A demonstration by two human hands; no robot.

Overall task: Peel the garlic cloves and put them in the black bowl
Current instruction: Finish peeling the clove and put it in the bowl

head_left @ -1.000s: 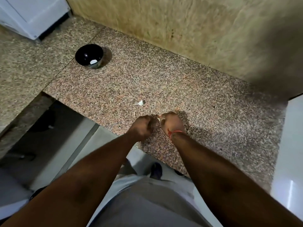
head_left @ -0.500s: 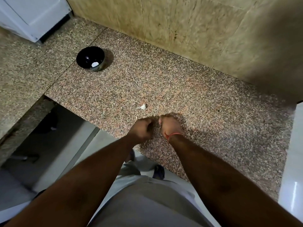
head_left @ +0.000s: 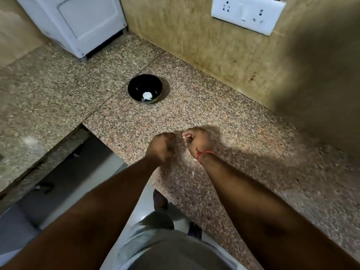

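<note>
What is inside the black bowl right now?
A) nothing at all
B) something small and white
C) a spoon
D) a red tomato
B: the black bowl on the granite counter has one small white piece lying at its bottom, most likely a peeled garlic clove.

Speckled granite countertop fills mid-frame, with a seam line running diagonally from upper centre toward the left. Ochre mottled wall across the top, stained near its base. White switch/socket plate upper right. White appliance upper left, standing on the counter against the wall. Counter cut-out lower left shows a grey tiled floor. Dim, warm light; heavy shadow at right edge.
</note>
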